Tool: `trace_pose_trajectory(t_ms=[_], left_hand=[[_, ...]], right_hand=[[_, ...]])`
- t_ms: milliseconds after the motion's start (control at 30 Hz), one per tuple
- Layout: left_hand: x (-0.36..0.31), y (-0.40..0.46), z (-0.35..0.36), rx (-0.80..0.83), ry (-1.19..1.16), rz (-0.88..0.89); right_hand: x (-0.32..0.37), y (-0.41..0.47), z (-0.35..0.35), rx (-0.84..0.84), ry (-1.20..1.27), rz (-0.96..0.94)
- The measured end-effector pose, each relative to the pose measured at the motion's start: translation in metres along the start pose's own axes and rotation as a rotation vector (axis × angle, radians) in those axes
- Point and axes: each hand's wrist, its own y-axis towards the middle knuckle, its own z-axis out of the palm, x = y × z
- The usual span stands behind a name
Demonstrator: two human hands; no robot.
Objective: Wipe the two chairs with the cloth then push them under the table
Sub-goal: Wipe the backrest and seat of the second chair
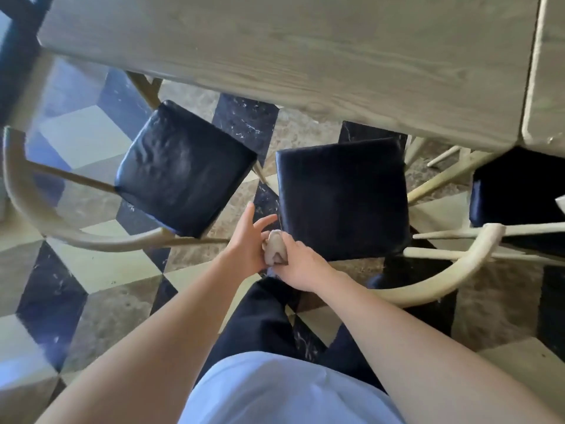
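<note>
While both chairs stand pulled out from the wooden table (305,56), the right hand (301,267) grips the crumpled cloth (276,247) beside the right chair's seat (342,197); the left hand (249,240), fingers relaxed, touches it. The left chair (183,166) stands apart.

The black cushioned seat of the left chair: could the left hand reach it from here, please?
Probably yes: the left hand hovers beside the small beige cloth, and only open patterned floor lies between it and the black cushioned seat.
</note>
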Motion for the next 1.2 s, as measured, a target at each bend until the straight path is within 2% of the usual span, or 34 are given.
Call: trace_pose_trajectory(t_ms=[133,233,333,433,600,733,800,867,967,1200], left_hand=[[0.005,-0.011,0.017,-0.187,-0.03,0.116],[0.011,-0.009,0.03,-0.312,-0.058,0.201],[0.023,0.001,0.058,-0.397,0.048,0.266],[0.039,0.013,0.076,-0.508,0.326,0.322],[0.046,0.023,0.08,-0.628,0.699,0.215],[0.048,0.029,0.069,-0.544,1.169,0.152],[0.043,0.03,0.053,-0.483,1.279,0.191],[0.037,0.023,0.035,-0.453,1.182,0.237],[0.036,0.014,0.024,-0.379,0.901,0.297],[0.04,0.008,0.021,-0.248,0.576,0.271]], right_hand=[[-0.044,-0.029,-0.017,0.133,-0.156,-0.168],[-0.094,-0.062,-0.026,0.172,-0.289,-0.271],[-0.155,-0.085,-0.06,0.201,-0.422,-0.336],[-0.205,-0.102,-0.097,0.216,-0.56,-0.433],[-0.275,-0.099,-0.181,0.236,-0.905,-0.529],[-0.313,-0.083,-0.248,0.2,-1.158,-0.482],[-0.318,-0.077,-0.258,0.199,-1.217,-0.449],[-0.314,-0.076,-0.247,0.214,-1.241,-0.423],[-0.306,-0.087,-0.213,0.181,-1.207,-0.416],[-0.245,-0.105,-0.101,0.063,-0.94,-0.454]])
